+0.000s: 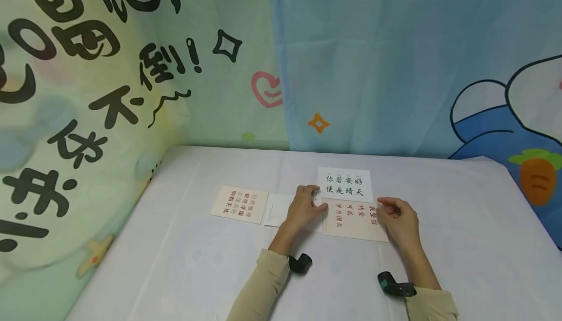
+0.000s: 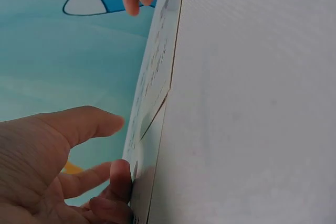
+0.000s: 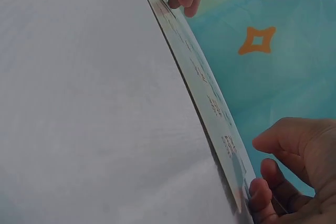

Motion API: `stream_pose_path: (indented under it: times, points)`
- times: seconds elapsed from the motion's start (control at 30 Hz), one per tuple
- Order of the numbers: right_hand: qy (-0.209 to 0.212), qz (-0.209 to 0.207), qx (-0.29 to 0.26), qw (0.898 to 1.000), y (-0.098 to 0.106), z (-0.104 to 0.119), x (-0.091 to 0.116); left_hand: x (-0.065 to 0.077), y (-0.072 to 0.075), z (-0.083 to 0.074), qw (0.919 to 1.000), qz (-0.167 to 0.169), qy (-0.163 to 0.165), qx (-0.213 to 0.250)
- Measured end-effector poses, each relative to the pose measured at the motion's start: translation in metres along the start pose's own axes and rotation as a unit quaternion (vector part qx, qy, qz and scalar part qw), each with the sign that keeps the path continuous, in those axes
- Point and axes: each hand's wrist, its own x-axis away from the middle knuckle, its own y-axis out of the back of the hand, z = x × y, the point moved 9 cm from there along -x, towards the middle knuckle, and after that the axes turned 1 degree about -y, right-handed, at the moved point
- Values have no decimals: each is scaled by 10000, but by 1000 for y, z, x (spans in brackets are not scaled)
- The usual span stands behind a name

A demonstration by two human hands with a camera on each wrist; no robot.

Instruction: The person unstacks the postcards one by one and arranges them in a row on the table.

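Note:
A cream card with red characters (image 1: 351,230) lies flat between the two hands. Behind it, a white card with black characters (image 1: 344,184) adjoins its upper edge. My left hand (image 1: 302,209) is over another white card (image 1: 274,209), its fingertips right at that card's surface in the left wrist view and the thumb apart from them. This card is partly hidden by the hand. Beside the right end of the cream card is my right hand (image 1: 401,222), fingers loosely bent at the edge. In the right wrist view its thumb (image 3: 283,135) stands away from the fingers.
A second cream card with red and grey characters (image 1: 246,206) lies at the left end of the row. White cloth covers the table (image 1: 184,262). Printed curtains (image 1: 373,67) hang behind and to the left. Each wrist wears a small black camera (image 1: 300,264).

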Motion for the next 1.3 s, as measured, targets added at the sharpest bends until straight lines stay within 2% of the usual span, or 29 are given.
stream_pose_path:
  times: [0.37,0.6,0.87,1.03,1.3]
  points:
    - [-26,297,474,9984,-4,-1,-4,-1,-2,-3,10000,30,39,-49]
    - [118,499,521,9973,-9,2,-5,-3,3,-7,9997,20,-120,-197]
    - [192,527,528,9970,-13,1,-6,0,3,-5,9995,177,-29,-246]
    - [126,477,433,9978,-13,-3,-7,0,0,-3,9992,395,79,44]
    - [-22,144,152,9998,-8,-7,-7,-1,-7,3,9927,707,234,946]
